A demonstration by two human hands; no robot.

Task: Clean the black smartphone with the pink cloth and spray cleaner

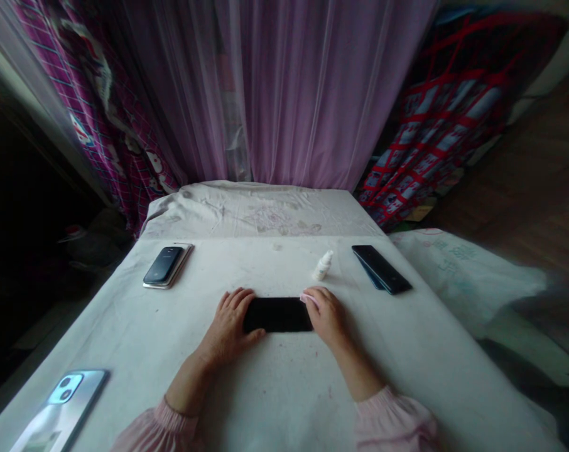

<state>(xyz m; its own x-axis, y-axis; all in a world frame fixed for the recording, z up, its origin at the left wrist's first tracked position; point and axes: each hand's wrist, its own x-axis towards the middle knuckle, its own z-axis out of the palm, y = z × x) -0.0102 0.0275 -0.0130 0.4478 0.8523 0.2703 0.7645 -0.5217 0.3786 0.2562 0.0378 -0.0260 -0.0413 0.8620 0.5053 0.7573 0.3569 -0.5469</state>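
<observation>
Nearest the camera, the person's 2 pink sleeves (157,430) ran in from the bottom edge, gathered at the wrists, with the left one at 7 o'clock and the right one at 5 o'clock. Further left, at 8 o'clock, a pale silver smartphone (63,408) lay on the white cloth-covered tabletop (275,402), its 2 round camera lenses showing. At the centre, the left hand (228,323) rested on the left end of a black smartphone (277,315), which lay flat and screen-up; its fingers (235,300) were spread and half open, with the thumb along the near edge. The right hand (326,317) lay on the phone's right end, its fingers (325,300) closed on a small pink cloth (309,299) pressed against the top right corner. Beyond them, at 10 o'clock, a dark smartphone (162,265) sat on a silver one. A small white dropper bottle (323,265) stood at 1 o'clock, just beyond the right hand, and at 2 o'clock lay a stack of 2 dark phones (381,269). At 12 o'clock, a rumpled white sheet (256,210) lay before a sheer lilac curtain (289,94).
</observation>
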